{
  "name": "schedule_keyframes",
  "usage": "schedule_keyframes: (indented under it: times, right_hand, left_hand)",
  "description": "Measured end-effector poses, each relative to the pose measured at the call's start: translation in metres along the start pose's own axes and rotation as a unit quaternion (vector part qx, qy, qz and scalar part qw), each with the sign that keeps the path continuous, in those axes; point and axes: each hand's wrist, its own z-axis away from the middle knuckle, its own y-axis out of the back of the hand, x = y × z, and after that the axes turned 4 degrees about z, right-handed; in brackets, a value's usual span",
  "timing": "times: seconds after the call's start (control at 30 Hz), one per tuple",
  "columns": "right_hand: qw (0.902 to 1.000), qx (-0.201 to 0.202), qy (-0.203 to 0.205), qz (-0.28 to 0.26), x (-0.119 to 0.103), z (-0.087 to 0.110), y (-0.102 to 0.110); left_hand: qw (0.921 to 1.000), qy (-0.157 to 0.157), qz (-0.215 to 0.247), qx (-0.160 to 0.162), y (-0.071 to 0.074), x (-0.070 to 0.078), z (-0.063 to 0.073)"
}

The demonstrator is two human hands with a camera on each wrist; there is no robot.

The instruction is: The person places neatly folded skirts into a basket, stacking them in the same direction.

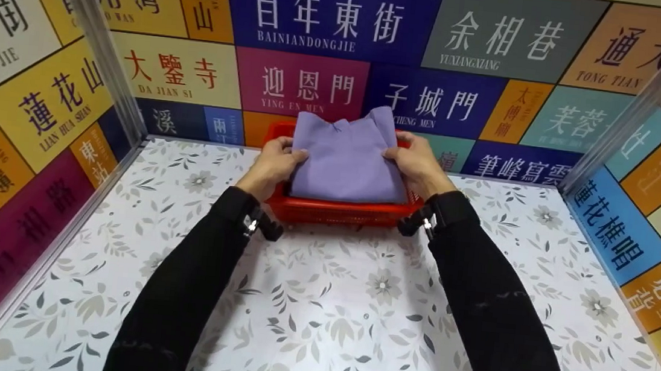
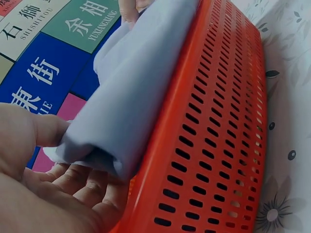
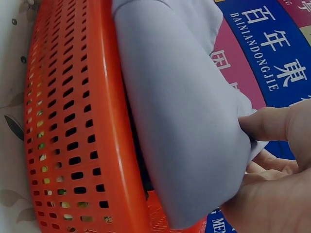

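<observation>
A folded lavender garment (image 1: 345,159) lies tilted over the red plastic basket (image 1: 340,215), its lower fold just inside the near rim and its uneven top edge standing higher at the back. My left hand (image 1: 275,165) pinches its left side. In the left wrist view, the thumb is on top and the fingers (image 2: 87,187) curl under the cloth's rolled end. On the opposite side my right hand (image 1: 423,164) pinches the garment's right edge between thumb and fingers, as the right wrist view also shows. Most of the basket's inside is hidden beneath the cloth.
The basket stands at the back of a table (image 1: 318,317) with a white leaf-patterned cover, close to the back wall (image 1: 329,12) of coloured sign panels. Similar panelled walls rise at left and right. Through the basket's slots, small yellow and green patches show in the right wrist view.
</observation>
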Motion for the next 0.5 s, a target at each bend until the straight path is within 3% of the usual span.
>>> schedule_keyframes:
  times: [0.23,0.37,0.5]
  right_hand:
    - [0.9993,0.010,0.017,0.031,0.009,-0.006,-0.007]
    - [0.9965,0.002,0.013,0.082,0.017,-0.007,-0.006]
    - [0.9871,-0.015,0.000,0.159,0.023,-0.004,-0.003]
  left_hand:
    - [0.9999,-0.009,0.009,0.002,-0.005,-0.006,-0.007]
    - [0.9998,0.004,-0.019,0.001,-0.007,-0.009,-0.007]
    - [0.9992,-0.005,-0.039,0.003,-0.006,-0.010,-0.006]
